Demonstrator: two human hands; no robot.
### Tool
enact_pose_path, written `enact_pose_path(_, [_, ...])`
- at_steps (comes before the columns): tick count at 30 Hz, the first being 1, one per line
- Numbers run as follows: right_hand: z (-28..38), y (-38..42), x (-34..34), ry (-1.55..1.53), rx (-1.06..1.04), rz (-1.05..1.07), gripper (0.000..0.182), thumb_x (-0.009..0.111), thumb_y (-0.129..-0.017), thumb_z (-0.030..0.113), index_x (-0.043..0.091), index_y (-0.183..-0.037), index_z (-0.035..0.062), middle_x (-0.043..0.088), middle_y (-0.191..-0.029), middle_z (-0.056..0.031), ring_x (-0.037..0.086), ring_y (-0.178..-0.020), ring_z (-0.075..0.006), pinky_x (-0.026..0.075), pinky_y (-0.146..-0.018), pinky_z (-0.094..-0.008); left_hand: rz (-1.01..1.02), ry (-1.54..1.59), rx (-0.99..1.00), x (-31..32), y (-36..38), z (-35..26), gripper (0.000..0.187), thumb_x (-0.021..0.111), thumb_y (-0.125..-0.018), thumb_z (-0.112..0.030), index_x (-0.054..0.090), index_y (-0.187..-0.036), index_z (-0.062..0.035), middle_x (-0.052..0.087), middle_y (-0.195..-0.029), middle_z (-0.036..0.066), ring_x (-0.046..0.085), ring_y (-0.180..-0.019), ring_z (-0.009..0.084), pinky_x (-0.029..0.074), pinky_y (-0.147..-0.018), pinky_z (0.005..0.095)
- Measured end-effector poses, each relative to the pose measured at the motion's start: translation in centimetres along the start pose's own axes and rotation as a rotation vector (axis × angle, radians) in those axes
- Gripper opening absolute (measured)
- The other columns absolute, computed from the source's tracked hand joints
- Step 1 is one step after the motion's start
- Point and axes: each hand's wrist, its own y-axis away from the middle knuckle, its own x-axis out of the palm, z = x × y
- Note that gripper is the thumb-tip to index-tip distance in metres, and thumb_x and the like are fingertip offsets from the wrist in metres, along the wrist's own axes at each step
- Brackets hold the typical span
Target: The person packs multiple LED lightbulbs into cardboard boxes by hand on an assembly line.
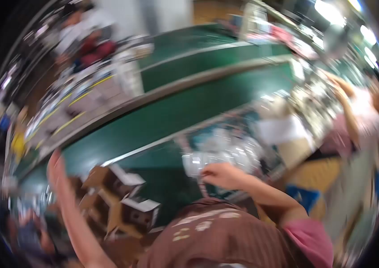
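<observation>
My left hand (56, 169) reaches out over the near edge of the green conveyor belt (176, 105), its fingers stretched and nothing visible in them. Close to its forearm stand several small open cardboard boxes (122, 198) with white flaps. My right hand (224, 175) is at a pile of clear plastic pieces (227, 149), with the fingers curled together at the pile's near side. Motion blur hides whether one of the pieces is between them.
A co-worker (350, 120) stands at the right by a heap of shiny pieces (314, 102). Another person (82, 35) works at the far left behind grey cartons (87, 100). A blue bag (303, 196) lies right of my right arm.
</observation>
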Motion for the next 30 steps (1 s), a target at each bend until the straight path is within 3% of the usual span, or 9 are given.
enact_pose_path(1, [1.7, -1.5, -1.3, -0.09, 0.02, -0.032, 0.028, 0.063, -0.089, 0.017, 0.063, -0.113, 0.0027, 0.069, -0.104, -0.0108, 0.066, -0.094, -0.0196, 0.051, -0.084, -0.032, 0.032, 0.357, -0.052, 0.0, -2.3, 2.1, 0.047, 0.057, -0.096, -0.03, 0.052, -0.133, -0.001, 0.058, -0.129, 0.011, 0.053, -0.12, 0.0208, 0.036, -0.106, 0.036])
enact_pose_path(3, [4.1, -5.6, -3.6, -0.169, -0.086, -0.12, 0.027, 0.065, -0.087, 0.011, 0.062, -0.113, 0.0018, 0.068, -0.101, -0.0068, 0.063, -0.093, -0.0132, 0.05, -0.083, -0.028, 0.046, 0.377, -0.302, 1.0, -7.6, 3.8, 0.05, 0.059, -0.095, -0.035, 0.051, -0.134, -0.0051, 0.056, -0.128, 0.007, 0.052, -0.117, 0.0191, 0.039, -0.1, 0.0368])
enact_pose_path(7, [9.5, -18.0, -5.8, -0.117, -0.324, -0.198, 0.034, 0.067, -0.09, 0.02, 0.054, -0.114, -0.0008, 0.061, -0.093, -0.0076, 0.058, -0.087, -0.015, 0.048, -0.083, -0.0278, 0.046, 0.158, -0.495, 3.6, -16.6, 6.9, 0.068, 0.058, -0.089, -0.051, 0.047, -0.135, -0.0024, 0.051, -0.131, 0.01, 0.051, -0.116, 0.0243, 0.042, -0.097, 0.0395])
enact_pose_path(9, [10.0, -26.8, -6.6, -0.12, -0.399, -0.231, 0.045, 0.065, -0.092, 0.03, 0.053, -0.122, -0.0012, 0.064, -0.111, -0.0155, 0.061, -0.104, -0.021, 0.047, -0.089, -0.0319, 0.036, 0.176, -0.576, 5.2, -19.8, 8.9, 0.074, 0.06, -0.087, -0.054, 0.044, -0.137, -0.0015, 0.048, -0.133, 0.011, 0.05, -0.115, 0.0271, 0.042, -0.098, 0.0412])
enact_pose_path(12, [14.4, -37.0, -7.8, -0.049, -0.156, -0.333, 0.069, 0.058, -0.091, 0.048, 0.046, -0.132, -0.0063, 0.059, -0.125, -0.0227, 0.058, -0.115, -0.0302, 0.045, -0.096, -0.0363, 0.138, 0.275, -0.66, 8.3, -23.7, 11.8, 0.072, 0.06, -0.086, -0.058, 0.049, -0.129, -0.0017, 0.05, -0.126, 0.011, 0.051, -0.112, 0.0276, 0.044, -0.091, 0.0415])
enact_pose_path(15, [13.5, -47.0, -8.6, -0.21, 0.005, -0.397, 0.062, 0.052, -0.091, 0.054, 0.055, -0.113, -0.0035, 0.06, -0.105, -0.0156, 0.058, -0.092, -0.0248, 0.047, -0.077, -0.0389, 0.09, 0.356, -0.671, 10.8, -25.7, 12.4, 0.065, 0.058, -0.086, -0.058, 0.053, -0.12, -0.0026, 0.052, -0.117, 0.01, 0.053, -0.106, 0.0272, 0.044, -0.085, 0.042])
enact_pose_path(20, [16.1, -50.1, -11.1, -0.764, 0.12, -0.587, 0.057, 0.053, -0.091, 0.056, 0.054, -0.119, 0.0069, 0.057, -0.101, -0.0103, 0.055, -0.09, -0.0229, 0.045, -0.077, -0.0388, 0.13, 0.365, -0.608, 11.2, -28.7, 13.2, 0.059, 0.054, -0.089, -0.058, 0.06, -0.115, -0.0051, 0.06, -0.105, 0.006, 0.058, -0.096, 0.024, 0.043, -0.088, 0.0442])
enact_pose_path(23, [17.0, -50.8, -13.3, -0.898, 0.076, -0.608, 0.058, 0.052, -0.092, 0.057, 0.054, -0.12, 0.0076, 0.058, -0.103, -0.0122, 0.056, -0.09, -0.0245, 0.045, -0.079, -0.0399, -0.102, -0.015, -0.12, 10.5, -28.8, 8.1, 0.062, 0.05, -0.09, -0.057, 0.06, -0.122, -0.0048, 0.063, -0.109, 0.007, 0.06, -0.097, 0.024, 0.042, -0.092, 0.0414])
enact_pose_path(30, [20.2, -54.7, -13.9, -0.851, -0.064, -0.439, 0.058, 0.053, -0.09, 0.058, 0.053, -0.122, 0.0087, 0.057, -0.113, -0.012, 0.057, -0.095, -0.0261, 0.045, -0.081, -0.0417, 0.173, 0.561, -0.21, 16.2, -34.4, 1.4, 0.066, 0.048, -0.093, -0.058, 0.047, -0.139, -0.0093, 0.051, -0.131, 0.006, 0.052, -0.112, 0.0215, 0.041, -0.097, 0.0348])
